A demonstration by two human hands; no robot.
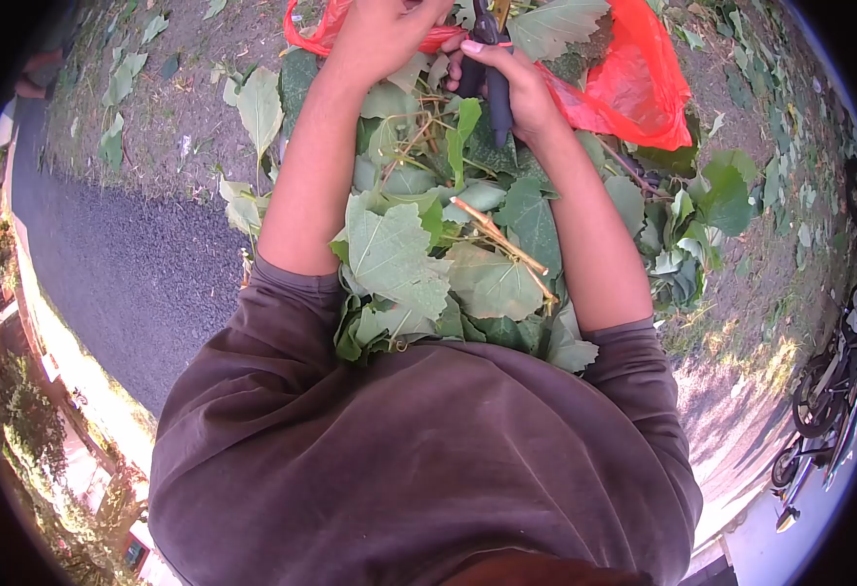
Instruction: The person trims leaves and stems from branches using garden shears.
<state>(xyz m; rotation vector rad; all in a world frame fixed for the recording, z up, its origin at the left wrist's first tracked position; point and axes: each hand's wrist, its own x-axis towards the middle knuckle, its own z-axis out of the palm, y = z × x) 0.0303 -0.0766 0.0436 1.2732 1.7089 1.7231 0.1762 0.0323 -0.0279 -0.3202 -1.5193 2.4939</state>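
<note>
Our right hand (529, 86) grips the dark-handled shears (499, 98) above the leaves (394, 249); our left hand (389, 37) is near the red bag (633, 93), its hold we cannot tell. We should keep its fingers away from the cutting end.

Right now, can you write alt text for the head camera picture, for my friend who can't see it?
A right hand grips dark-handled cutters over a heap of green leaves, while the left hand is by a red plastic bag. A brown shirt fills the bottom, with leaf-strewn ground around.
</note>
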